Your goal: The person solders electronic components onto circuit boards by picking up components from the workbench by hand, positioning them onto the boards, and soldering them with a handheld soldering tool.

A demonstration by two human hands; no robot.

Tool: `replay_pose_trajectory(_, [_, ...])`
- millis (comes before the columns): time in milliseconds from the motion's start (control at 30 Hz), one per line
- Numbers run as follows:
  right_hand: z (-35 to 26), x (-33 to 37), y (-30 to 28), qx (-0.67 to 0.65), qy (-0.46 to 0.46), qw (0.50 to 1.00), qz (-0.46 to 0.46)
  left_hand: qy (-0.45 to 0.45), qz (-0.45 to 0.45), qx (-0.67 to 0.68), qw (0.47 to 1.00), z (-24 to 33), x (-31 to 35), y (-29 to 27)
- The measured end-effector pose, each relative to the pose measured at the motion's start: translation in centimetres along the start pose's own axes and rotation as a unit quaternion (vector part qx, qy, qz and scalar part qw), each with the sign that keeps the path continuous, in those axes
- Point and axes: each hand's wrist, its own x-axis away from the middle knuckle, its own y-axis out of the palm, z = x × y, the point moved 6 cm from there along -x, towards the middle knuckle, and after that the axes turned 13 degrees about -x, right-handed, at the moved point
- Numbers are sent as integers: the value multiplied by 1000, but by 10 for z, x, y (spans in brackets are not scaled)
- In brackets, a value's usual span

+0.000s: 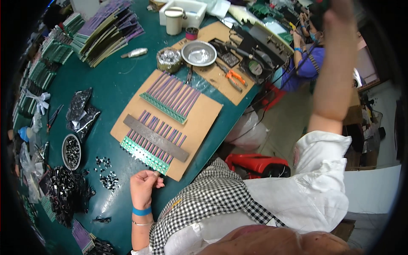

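My left hand [144,185] has its thumb and fingers closed at the near corner of a green circuit board [142,154]. Small black parts line the board's near edge, and purple-grey wires run out from its far side. Across those wires lies a flat grey metal bar [155,138]. A second wired board strip [162,108] rests farther up on the same brown cardboard sheet [201,123]. My right arm is raised high at the right; my right hand [340,10] is blurred and cut off at the top edge, so its fingers are hidden.
Loose black parts [109,181] lie left of my left hand, near a metal bowl of them [72,151] and a black cable bundle [63,191]. A metal dish [199,53], orange-handled pliers [231,77] and a soldering station [255,66] stand beyond. A co-worker [304,59] sits at far right.
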Motion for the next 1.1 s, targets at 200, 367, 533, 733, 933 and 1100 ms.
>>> replay_pose_trajectory(200, [129,85,26,-372,243,895,-42,6,-3,-2,1000,5,5,2])
replay_pose_trajectory(367, [166,131,48,-544,292,786,-41,6,-10,15,1000,5,8,2])
replay_pose_trajectory(533, [167,158,58,-651,302,694,-50,1,-23,43,999,8,13,1])
replay_pose_trajectory(733, [168,183,64,-730,275,625,-17,-13,-37,48,998,12,15,0])
replay_pose_trajectory(933, [162,201,78,-778,262,571,-3,-11,-44,52,998,13,15,-1])
replay_pose_trajectory(1100, [168,207,77,-784,264,560,35,-12,-47,60,997,12,16,-1])
